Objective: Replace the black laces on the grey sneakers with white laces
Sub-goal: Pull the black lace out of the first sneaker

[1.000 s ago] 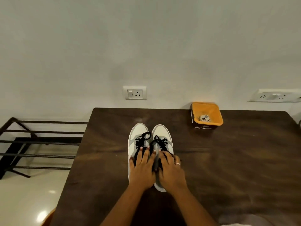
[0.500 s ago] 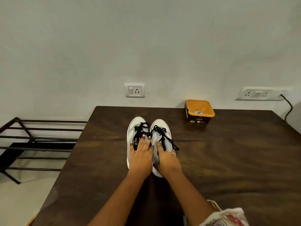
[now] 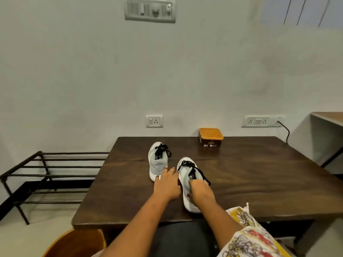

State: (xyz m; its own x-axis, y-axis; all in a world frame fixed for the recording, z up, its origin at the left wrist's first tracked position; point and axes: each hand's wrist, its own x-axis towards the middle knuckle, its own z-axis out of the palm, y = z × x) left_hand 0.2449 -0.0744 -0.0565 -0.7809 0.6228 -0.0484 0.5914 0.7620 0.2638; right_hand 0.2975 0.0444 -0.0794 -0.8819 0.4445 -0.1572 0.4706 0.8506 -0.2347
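Since both grey sneakers are still threaded with black laces, the work is judged to be at its very start. The right hand (image 3: pixel 201 190) is closed around the collar of the nearer sneaker (image 3: pixel 187 184), whose loose black lace (image 3: pixel 194 170) trails just beyond the knuckles. The left hand (image 3: pixel 167 184) is laid flat and open on the dark table (image 3: pixel 259 173), its fingertips touching the heel of the farther sneaker (image 3: pixel 157 162). Each shoe is expected to be light, with a soft knit upper and a firmer sole, so it is best steadied at the heel. Limp laces are best pinched near their tips. Well beyond the right hand, an orange-rimmed tub (image 3: pixel 210 137) is seen; its contents cannot be told.
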